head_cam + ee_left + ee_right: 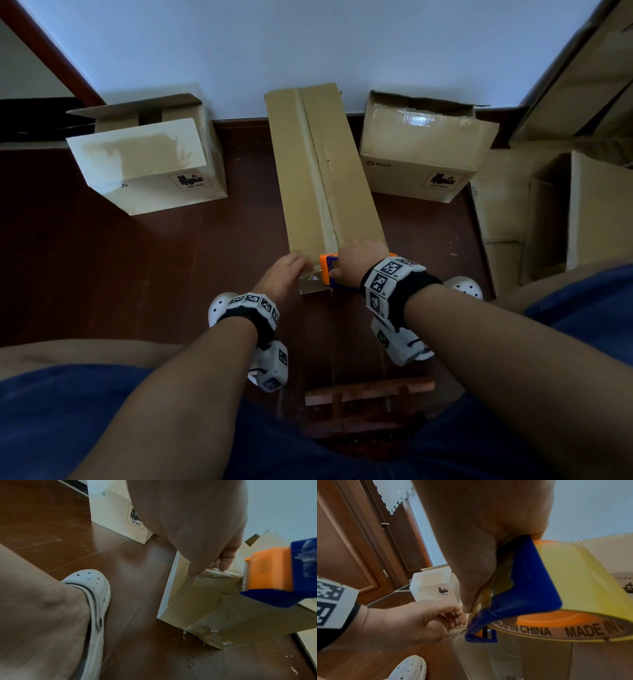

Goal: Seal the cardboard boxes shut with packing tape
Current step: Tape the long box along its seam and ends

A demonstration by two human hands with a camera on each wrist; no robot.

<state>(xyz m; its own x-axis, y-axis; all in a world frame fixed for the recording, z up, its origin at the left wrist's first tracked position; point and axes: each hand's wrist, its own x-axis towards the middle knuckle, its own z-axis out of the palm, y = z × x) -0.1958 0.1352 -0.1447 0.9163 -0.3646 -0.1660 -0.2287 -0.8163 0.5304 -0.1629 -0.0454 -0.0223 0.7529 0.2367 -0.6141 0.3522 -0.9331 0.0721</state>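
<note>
White perforated clogs [463, 287] rest on the dark wooden floor [102, 257] (scuffed), a door [351, 547] behind.

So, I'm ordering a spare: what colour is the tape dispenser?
Blue frame with orange parts; the dispenser shows best in the left wrist view.

matt cardboard box [318, 171], glossy wood floor [137, 267]

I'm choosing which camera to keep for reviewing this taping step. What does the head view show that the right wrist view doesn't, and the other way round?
Only the head view shows the long box's full taped top seam, the Pico box to its right and both wristbands.

Only the right wrist view shows the tape roll, its core printed MADE IN CHINA, and a wooden door.

Both show the right hand gripping the blue and orange tape dispenser at the box's near end, the left hand holding the tape there, and the open UN 3481 box.
</note>
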